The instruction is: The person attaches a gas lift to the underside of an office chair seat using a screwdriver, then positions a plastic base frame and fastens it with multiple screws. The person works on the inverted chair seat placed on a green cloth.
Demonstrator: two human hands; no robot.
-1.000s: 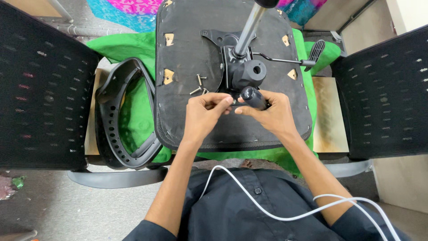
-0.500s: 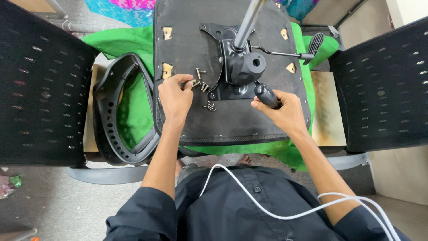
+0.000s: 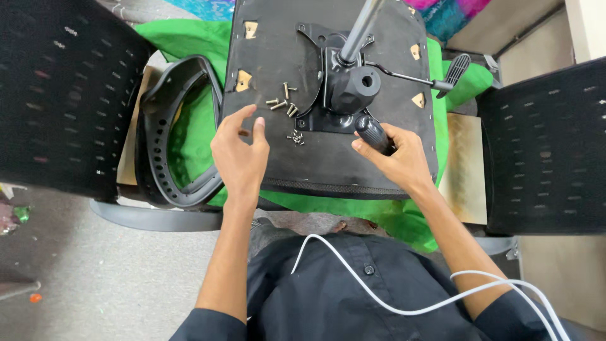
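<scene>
An upturned chair seat (image 3: 278, 95) lies on a green cloth (image 3: 189, 120), underside up, which puts the metal mounting plate (image 3: 322, 82) and its steel post (image 3: 360, 31) within reach.

The right hand (image 3: 398, 158) sits at the plate's 5 o'clock corner, fingers wrapped tight around a screwdriver handle (image 3: 374, 132). The tool points toward that corner; its tip is hidden, so contact with a fastener cannot be confirmed.

The left hand (image 3: 240, 155) hovers over the seat at 8 o'clock from the plate, fingers loosely spread and holding nothing visible. It is nearest the loose bolts (image 3: 283, 104), which lie scattered at the plate's 9 o'clock edge, with a cluster of smaller screws (image 3: 295, 137) just below them. They are kept on the flat seat, likely for easy picking.

A lever (image 3: 416, 79) with a paddle end runs out at 3 o'clock. A black armrest loop (image 3: 170, 145) rests at the seat's 9 o'clock side. Mesh chair backs (image 3: 57, 95) stand at both flanks.
</scene>
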